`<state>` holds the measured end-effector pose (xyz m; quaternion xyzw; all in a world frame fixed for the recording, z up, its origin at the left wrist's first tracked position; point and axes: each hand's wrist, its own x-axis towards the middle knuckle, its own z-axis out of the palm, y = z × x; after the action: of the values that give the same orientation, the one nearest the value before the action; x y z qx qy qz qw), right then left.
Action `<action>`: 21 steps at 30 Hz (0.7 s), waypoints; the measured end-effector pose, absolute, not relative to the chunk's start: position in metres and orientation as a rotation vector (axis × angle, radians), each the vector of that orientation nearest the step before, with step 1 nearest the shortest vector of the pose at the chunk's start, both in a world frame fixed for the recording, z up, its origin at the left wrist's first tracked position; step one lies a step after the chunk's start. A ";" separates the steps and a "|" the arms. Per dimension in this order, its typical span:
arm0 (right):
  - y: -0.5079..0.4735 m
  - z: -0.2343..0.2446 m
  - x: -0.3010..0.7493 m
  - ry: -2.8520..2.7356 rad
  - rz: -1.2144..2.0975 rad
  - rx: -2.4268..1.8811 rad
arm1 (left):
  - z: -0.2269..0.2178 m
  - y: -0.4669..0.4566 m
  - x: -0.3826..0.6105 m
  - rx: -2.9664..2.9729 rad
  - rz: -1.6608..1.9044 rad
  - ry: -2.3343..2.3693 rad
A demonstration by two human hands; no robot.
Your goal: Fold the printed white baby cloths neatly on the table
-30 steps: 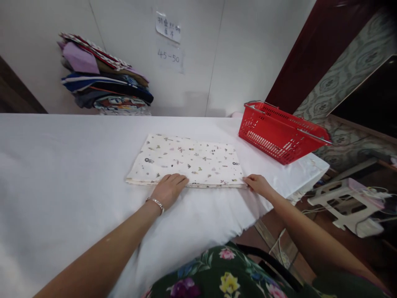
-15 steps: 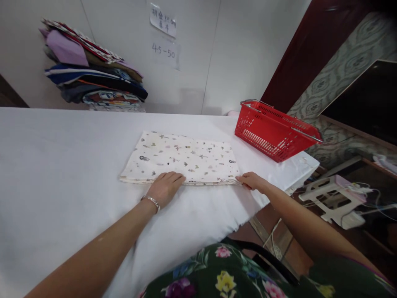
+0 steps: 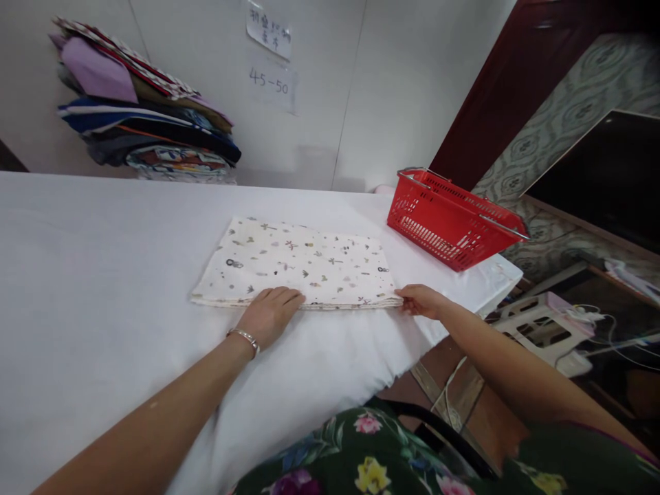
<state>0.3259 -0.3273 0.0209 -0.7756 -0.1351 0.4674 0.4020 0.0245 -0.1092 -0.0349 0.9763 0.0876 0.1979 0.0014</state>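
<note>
A white printed cloth (image 3: 304, 265) with small plant and animal figures lies folded into a flat rectangle on the white-covered table (image 3: 103, 275). Its layered front edge faces me. My left hand (image 3: 271, 313) rests palm down on that edge, left of its middle, with the fingers lying flat over the fabric and the thumb hidden. At the front right corner, my right hand (image 3: 420, 301) pinches the cloth between thumb and fingers.
A red plastic basket (image 3: 454, 223) with metal handles stands at the table's right end. Folded fabrics (image 3: 149, 103) are stacked at the back left against the wall. Beyond the right edge are a white plastic stool (image 3: 546, 323) and a dark screen (image 3: 603, 179).
The view has shifted a little. My right hand has moved slightly to the right with the cloth's corner. My left hand stays on the front edge.
</note>
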 end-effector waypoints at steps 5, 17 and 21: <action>-0.332 0.011 0.335 -0.446 1.005 -1.915 | -0.039 -0.108 0.024 3.053 0.628 0.258; -0.328 -0.002 0.336 -0.610 0.883 -2.433 | -0.039 -0.110 0.021 3.000 0.686 0.373; -0.330 -0.003 0.334 -0.682 0.906 -2.471 | -0.036 -0.109 0.016 3.020 0.674 0.416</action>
<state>0.3344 -0.3305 -0.0026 -0.8886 -0.2453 0.3259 0.2098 0.0162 -0.1095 -0.0365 0.9672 0.1334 0.2158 0.0097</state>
